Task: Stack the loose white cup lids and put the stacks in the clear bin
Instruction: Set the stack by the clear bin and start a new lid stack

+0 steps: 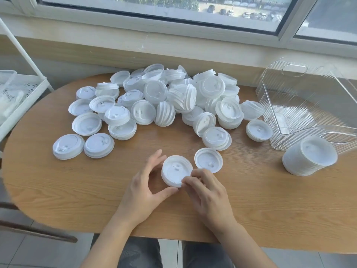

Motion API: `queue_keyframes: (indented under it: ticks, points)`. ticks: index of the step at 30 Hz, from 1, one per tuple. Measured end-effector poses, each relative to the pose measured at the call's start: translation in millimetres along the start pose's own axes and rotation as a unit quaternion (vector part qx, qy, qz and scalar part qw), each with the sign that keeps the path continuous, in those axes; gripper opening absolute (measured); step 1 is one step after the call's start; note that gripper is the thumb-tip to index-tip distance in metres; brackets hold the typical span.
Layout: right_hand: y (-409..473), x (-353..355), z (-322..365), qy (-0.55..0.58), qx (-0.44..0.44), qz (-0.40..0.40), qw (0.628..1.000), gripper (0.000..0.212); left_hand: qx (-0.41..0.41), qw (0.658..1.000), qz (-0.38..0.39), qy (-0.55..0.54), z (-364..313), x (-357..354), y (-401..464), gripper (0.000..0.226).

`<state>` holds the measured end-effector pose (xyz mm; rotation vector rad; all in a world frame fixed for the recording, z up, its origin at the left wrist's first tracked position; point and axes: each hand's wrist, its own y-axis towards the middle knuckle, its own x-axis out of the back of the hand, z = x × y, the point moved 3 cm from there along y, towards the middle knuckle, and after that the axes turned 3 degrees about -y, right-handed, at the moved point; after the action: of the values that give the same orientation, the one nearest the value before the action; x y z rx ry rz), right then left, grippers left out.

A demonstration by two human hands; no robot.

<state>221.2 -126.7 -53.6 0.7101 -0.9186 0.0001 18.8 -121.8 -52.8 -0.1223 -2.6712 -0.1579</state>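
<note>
Between my two hands, my left hand (146, 182) and my right hand (204, 192), I held one short stack of lids (176, 171). Just beyond my right hand lay one single lid (208, 159). Farther right stood one tall stack (309, 158) and one clear bin (313, 105). Beyond my hands lay one heap of loose lids (164, 101), too many to count.

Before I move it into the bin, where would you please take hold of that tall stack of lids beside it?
Probably grip the tall stack low around its sides, from the near side; it leans, and the bin blocks the far side.
</note>
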Motion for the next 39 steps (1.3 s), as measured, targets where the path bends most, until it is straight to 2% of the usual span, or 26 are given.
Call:
queue_keyframes:
  ticks: [3,5,8,19,22,26,30,34,36,39]
  points:
    - [0,3,-4,0.002,-0.051,-0.018,0.999,0.026,0.003,1.0,-0.001,-0.005,0,0,-1,0.1]
    - [1,2,-5,-0.009,-0.096,-0.002,0.995,0.04,0.002,1.0,-0.005,-0.007,0,1,-1,0.098]
    - [1,-2,-5,-0.043,-0.113,0.026,0.992,0.055,0.002,1.0,-0.01,-0.004,-2,1,-1,0.092]
    - [4,-2,-11,-0.028,-0.16,0.068,0.984,0.06,-0.002,1.0,-0.014,0.018,-4,-2,0,0.087]
    - [5,4,-10,-0.007,-0.162,0.044,0.986,0.055,0.0,1.0,-0.012,0.004,-3,-2,0,0.091]
    - [-2,21,-27,-0.014,-0.195,-0.032,0.98,0.034,0.001,1.0,-0.013,-0.004,-4,-2,1,0.095]
    - [-9,28,-44,-0.047,-0.227,-0.019,0.973,0.035,0.004,1.0,-0.01,0.002,-3,-4,4,0.1]
    - [-8,29,-42,-0.057,-0.219,-0.027,0.974,0.013,0.002,1.0,-0.016,0.018,-1,-9,10,0.096]
    - [-9,32,-41,-0.038,-0.216,-0.055,0.974,0.008,0.002,1.0,-0.019,0.02,0,-10,11,0.095]
    - [-11,34,-33,0.002,-0.162,-0.075,0.984,0.001,0.0,1.0,-0.016,0.022,1,-9,10,0.097]
